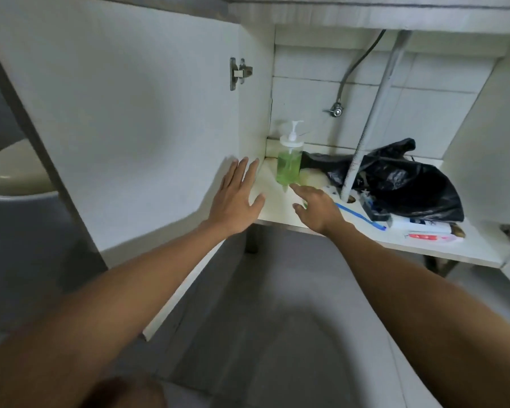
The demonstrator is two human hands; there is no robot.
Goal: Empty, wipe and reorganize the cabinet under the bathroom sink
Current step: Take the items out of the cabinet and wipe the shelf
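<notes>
- My left hand (236,195) is spread flat, fingers straight, in front of the inner face of the open left cabinet door (130,128); it holds nothing, and I cannot tell whether it touches the door.
- My right hand (317,209) reaches over the cabinet shelf (277,210), fingers extended and gripping nothing; its forefinger tip lies at the base of the soap bottle (289,166).
- The soap bottle, one pump dispenser of green liquid, stands upright in the shelf's back-left corner.
- Just right of it lies one crumpled black plastic bag (401,184), spread over the middle of the shelf.
- One grey drain pipe (374,119) descends through a hole in the shelf in front of the bag; one braided hose (357,63) curves to a wall valve (336,111) behind.
- One blue toothbrush (362,217) lies near my right wrist; beside it sit small packets, one red-and-white tube (430,237) among them, their count unclear.
- The back wall is pale tile; the floor (277,304) is grey.
- One toilet rim (15,172) shows at far left, beyond the door.
- One hinge (239,72) is fixed on the left door.
</notes>
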